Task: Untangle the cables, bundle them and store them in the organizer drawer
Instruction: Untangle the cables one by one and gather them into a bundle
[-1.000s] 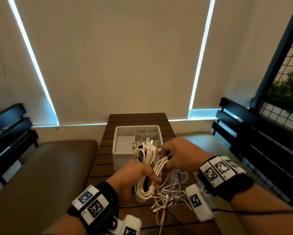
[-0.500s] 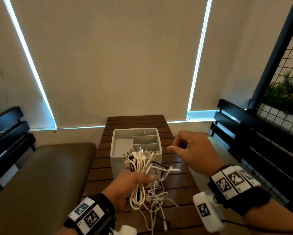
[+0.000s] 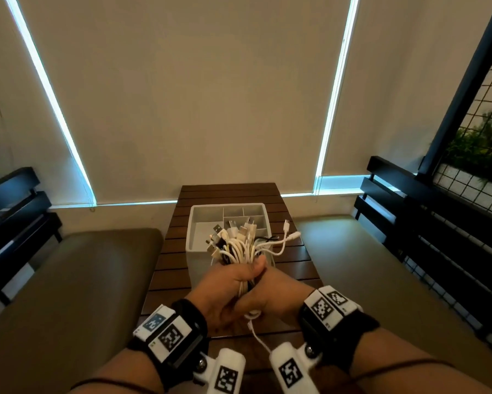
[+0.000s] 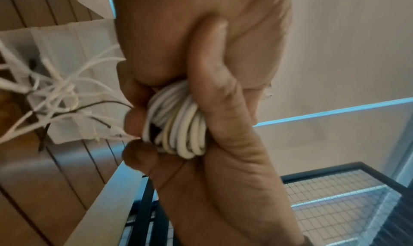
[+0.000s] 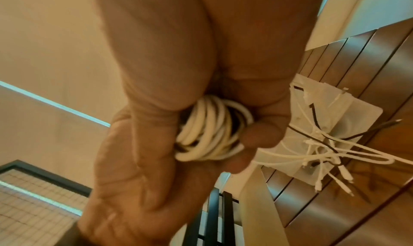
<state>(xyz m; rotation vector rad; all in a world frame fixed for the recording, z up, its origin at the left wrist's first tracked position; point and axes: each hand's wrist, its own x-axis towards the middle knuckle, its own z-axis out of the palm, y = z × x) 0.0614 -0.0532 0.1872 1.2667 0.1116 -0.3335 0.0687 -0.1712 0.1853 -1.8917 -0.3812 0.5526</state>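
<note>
I hold the cables (image 3: 240, 253) as one upright bundle, mostly white with a few black strands, their loops squeezed tight in my fists. The plug ends fan out at the top, just over the near edge of the organizer drawer (image 3: 195, 223), a white tray with dividers on its far right side.

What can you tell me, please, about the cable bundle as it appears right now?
The cable bundle is a thick hank of mostly white, rubbery-looking cables with a few black ones, coiled into loops. Both hands grip it, the left hand above, the right hand below. It stands roughly upright in front of the organizer, plug ends fanning out on top. One loose white end hangs below.
</note>
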